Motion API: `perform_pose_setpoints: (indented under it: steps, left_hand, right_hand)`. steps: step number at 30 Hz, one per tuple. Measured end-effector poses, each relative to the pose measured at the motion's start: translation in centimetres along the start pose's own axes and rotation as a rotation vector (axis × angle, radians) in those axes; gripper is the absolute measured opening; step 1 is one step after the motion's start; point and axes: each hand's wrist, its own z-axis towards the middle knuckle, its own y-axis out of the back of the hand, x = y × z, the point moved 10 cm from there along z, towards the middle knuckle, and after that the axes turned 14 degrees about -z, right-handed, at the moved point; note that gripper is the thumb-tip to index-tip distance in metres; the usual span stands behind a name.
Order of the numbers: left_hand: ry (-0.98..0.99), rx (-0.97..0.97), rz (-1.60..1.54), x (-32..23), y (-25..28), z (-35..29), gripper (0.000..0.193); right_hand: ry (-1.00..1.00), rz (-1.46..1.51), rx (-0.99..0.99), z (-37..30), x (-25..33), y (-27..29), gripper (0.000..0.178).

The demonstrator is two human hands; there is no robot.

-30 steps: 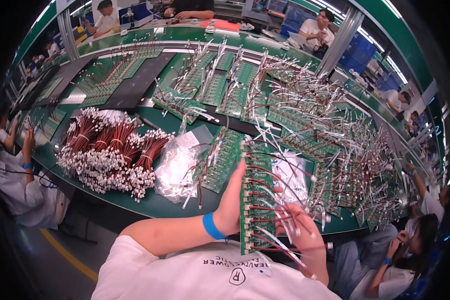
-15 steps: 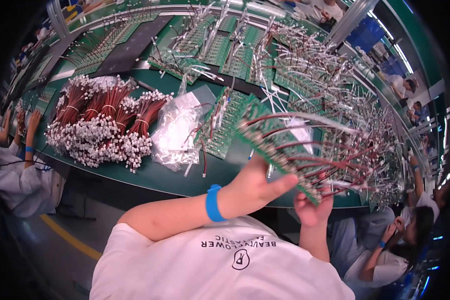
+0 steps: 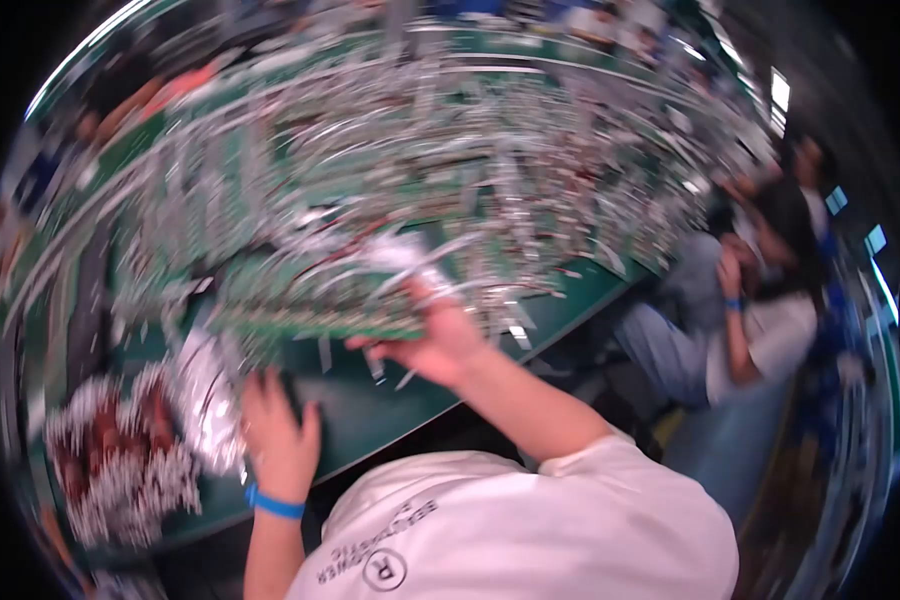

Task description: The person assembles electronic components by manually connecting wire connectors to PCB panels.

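My left hand (image 3: 280,435), thumb spread from its fingers, hovers beside a shiny plastic bag (image 3: 208,400) near red wire bundles (image 3: 120,455), while the grip of my right hand (image 3: 445,340) pinches the right end of a green circuit board (image 3: 315,322) above the bench (image 3: 370,400). Farther off, I see blurred wired boards (image 3: 560,190) and a seated co-worker (image 3: 765,335).

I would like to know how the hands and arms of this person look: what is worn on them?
Both the left hand and the right hand are without gloves. A plain blue band circles the left wrist; none shows on the right. The white shirt has dark printing; its right sleeve is short, leaving that forearm uncovered.
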Motion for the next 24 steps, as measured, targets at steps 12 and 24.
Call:
perform_pose_setpoints:
  steps: [12, 24]
  left_hand:
    - [-0.119, -0.025, 0.218, 2.2, -0.6, 1.9, 0.043]
    - [-0.397, -0.104, 0.225, 0.5, 5.1, 1.8, 0.040]
  right_hand:
    - [-0.023, -0.026, 0.024, -0.7, 1.8, 0.0, 0.047]
    - [-0.027, 0.051, 0.025, 0.1, 1.4, 1.8, 0.046]
